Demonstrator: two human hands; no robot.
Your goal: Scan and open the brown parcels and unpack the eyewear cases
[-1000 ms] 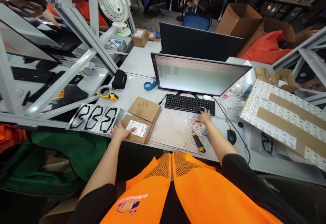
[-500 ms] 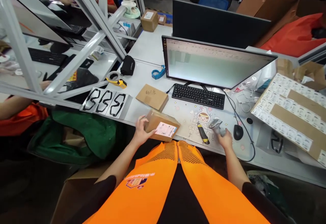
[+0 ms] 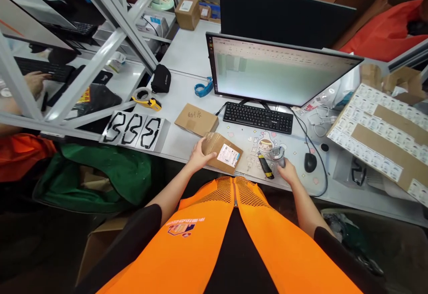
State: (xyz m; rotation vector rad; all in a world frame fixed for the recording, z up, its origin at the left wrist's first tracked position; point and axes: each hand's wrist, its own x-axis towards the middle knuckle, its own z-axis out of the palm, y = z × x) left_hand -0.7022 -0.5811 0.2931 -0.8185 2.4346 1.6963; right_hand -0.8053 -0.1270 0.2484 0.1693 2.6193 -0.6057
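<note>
My left hand [image 3: 199, 157] grips the left end of a taped cardboard box [image 3: 216, 144] at the desk's front edge. A white shipping label [image 3: 228, 155] faces up on that box. My right hand [image 3: 286, 172] is closed around the handle of a grey barcode scanner [image 3: 277, 155], whose head points away from me. Just left of the scanner, a black and yellow utility knife [image 3: 265, 166] lies on a desk mat with a cartoon print. Behind the labelled box rests a flat cardboard box [image 3: 196, 120] with handwriting on it.
A monitor [image 3: 284, 71] stands behind a keyboard [image 3: 257, 118], with a mouse [image 3: 310, 162] to the right. White boxes with black patterns [image 3: 133, 130], a tape dispenser [image 3: 147, 99] and a black pouch [image 3: 161, 79] lie left. A label-covered cardboard sheet [image 3: 377, 133] occupies the right. Another person's hand [image 3: 35, 82] is at far left.
The labelled box has turned and shifted slightly right with my left hand. My right hand has brought the scanner a little left, and its head has swung upward. The camera view has shifted.
</note>
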